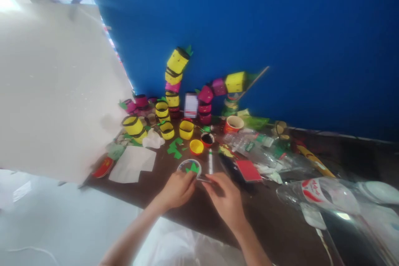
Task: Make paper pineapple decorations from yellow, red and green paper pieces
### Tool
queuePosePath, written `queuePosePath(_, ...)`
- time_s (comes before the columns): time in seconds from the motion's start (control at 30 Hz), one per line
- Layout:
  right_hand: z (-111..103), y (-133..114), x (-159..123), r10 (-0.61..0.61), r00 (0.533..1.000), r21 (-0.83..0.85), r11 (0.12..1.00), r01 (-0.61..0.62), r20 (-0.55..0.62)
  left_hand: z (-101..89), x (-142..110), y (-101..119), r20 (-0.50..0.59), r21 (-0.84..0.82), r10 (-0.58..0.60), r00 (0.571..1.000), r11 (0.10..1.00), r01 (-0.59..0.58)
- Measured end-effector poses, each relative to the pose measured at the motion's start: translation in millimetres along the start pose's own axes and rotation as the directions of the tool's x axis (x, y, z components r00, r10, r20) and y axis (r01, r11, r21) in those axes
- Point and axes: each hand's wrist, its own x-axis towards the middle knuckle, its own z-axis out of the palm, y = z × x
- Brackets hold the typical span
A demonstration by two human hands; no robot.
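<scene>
Near the front of the dark table, my left hand (179, 189) is closed around a small green paper leaf (193, 167) with pointed tips. Behind that leaf is a round thing with a white rim (181, 163); blur hides what it is and whether my fingers touch it. Close by on the right, my right hand (226, 197) pinches a thin, pale strip (204, 180) between thumb and fingers, its end reaching toward my left hand. A white marker pen (210, 162) lies just beyond my right fingers. Green paper scraps (175, 148) are scattered farther back.
Yellow and magenta cup chains (177, 61) stand against the blue wall (249, 16). Yellow cups (186, 129) and a dark-filled cup (207, 139) sit mid-table. White paper (132, 164) lies left; a red booklet (248, 170) and clear plastic bottles (330, 193) lie right.
</scene>
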Motion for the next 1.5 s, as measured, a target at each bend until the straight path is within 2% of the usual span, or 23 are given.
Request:
queuePosePath(0.13,1.5,2.6,1.1,-0.12,0.992,-0.164,0.978,0.126,0.043,-0.4,-1.5,2.0,-0.031,0.116,0.03,0.999,0.993,-0.026)
queuePosePath(0.3,2.2,3.3,2.1,-0.16,0.984,-0.258,0.95,0.176,0.082,-3.8,-2.8,4.8,-0.068,0.191,0.047,0.997,0.981,-0.034)
queuePosePath(0.5,2.1,0.7,1.5,-0.168,0.985,-0.278,0.946,0.168,0.024,-3.1,-4.4,4.5,-0.106,0.184,0.038,0.994,0.983,-0.017)
queuePosePath(0.77,-2.1,1.8,1.6,-0.26,0.962,-0.354,0.894,0.274,0.086,-4.3,-4.7,4.9,-0.165,0.11,0.034,0.986,0.994,-0.016)
queuePosePath(0.97,-2.0,-0.5,1.7,-0.283,0.947,-0.364,0.875,0.32,0.152,0.9,-6.8,2.9,-0.232,-0.061,-0.01,0.973,0.998,-0.004)
queuePosePath(1.07,-1.0,0.1,-2.8,-0.328,0.927,-0.403,0.835,0.375,0.183,5.0,-6.4,8.8,-0.246,-0.222,-0.086,0.966,0.975,0.03)
queuePosePath(1.17,-0.4,5.0,-12.7,-0.356,0.913,-0.443,0.799,0.408,0.199,5.2,-5.0,10.3,-0.202,-0.422,-0.207,0.957,0.9,0.105)
queuePosePath(1.23,-0.9,9.9,-18.0,-0.344,0.933,-0.422,0.833,0.357,0.109,0.9,-5.7,-0.4,-0.223,-0.506,-0.345,0.912,0.84,0.195)
queuePosePath(1.27,-1.4,12.3,-19.1,-0.32,0.947,-0.395,0.87,0.296,0.006,-2.7,-7.4,-10.1,-0.281,-0.507,-0.435,0.855,0.824,0.253)
queuePosePath(1.33,-2.6,16.5,-17.3,-0.188,0.956,-0.312,0.944,0.113,-0.223,-11.2,-14.1,-35.8,-0.415,-0.373,-0.492,0.765,0.859,0.35)
queuePosePath(1.37,-3.0,18.4,-15.0,-0.11,0.952,-0.257,0.966,0.035,-0.284,-15.1,-18.9,-49.7,-0.453,-0.24,-0.468,0.759,0.884,0.402)
queuePosePath(1.4,-3.1,20.3,-12.4,-0.038,0.955,-0.205,0.978,-0.024,-0.296,-18.2,-24.2,-62.6,-0.463,-0.095,-0.422,0.78,0.898,0.43)
queuePosePath(1.43,-2.8,22.3,-10.2,0.023,0.963,-0.157,0.985,-0.067,-0.269,-19.8,-29.4,-73.5,-0.446,0.034,-0.38,0.81,0.898,0.44)
queuePosePath(1.47,-2.0,24.6,-8.7,0.074,0.974,-0.113,0.989,-0.1,-0.214,-19.7,-33.7,-81.5,-0.452,0.13,-0.365,0.814,0.876,0.465)
queuePosePath(1.5,-0.6,27.2,-8.1,0.123,0.979,-0.071,0.988,-0.136,-0.16,-17.5,-36.3,-86.1,-0.49,0.182,-0.368,0.79,0.843,0.506)
